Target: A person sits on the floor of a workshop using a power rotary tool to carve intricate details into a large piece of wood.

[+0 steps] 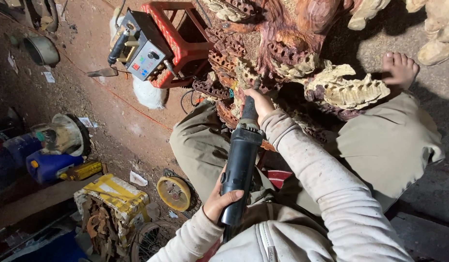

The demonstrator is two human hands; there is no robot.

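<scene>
1. Two hands share one power carving tool (240, 167). The right hand (259, 103) has its fingers wrapped tight around the narrow neck at the front, close to the cutting end, which looks like the way to steer the tip with fine control.
2. The left hand (220, 200) clamps its fingers and thumb around the thick black body at the rear, so it carries the weight and keeps the tool steady against the lap.
3. The tool lies lengthwise along the person's middle. Its tip points away from the body into the wood carving (278, 53). The bit itself is hidden behind the right hand, so I cannot tell whether it touches the wood.
4. The carving is a large reddish and pale root-like piece full of small drilled pockets. It stands right in front of the seated person, between the knees, near enough for both arms to stay bent.
5. A bare foot (400, 69) rests beside the carving on the right, apparently bracing the seated pose.
6. Farther out on the left, a grey control box (143, 52) sits on a red plastic stool (183, 36), within arm's reach of the work.
7. On the dirt floor (96, 97) lie a yellow disc (173, 192), a blue jug (47, 165) and a metal bowl (40, 49), well apart from the hands.
</scene>
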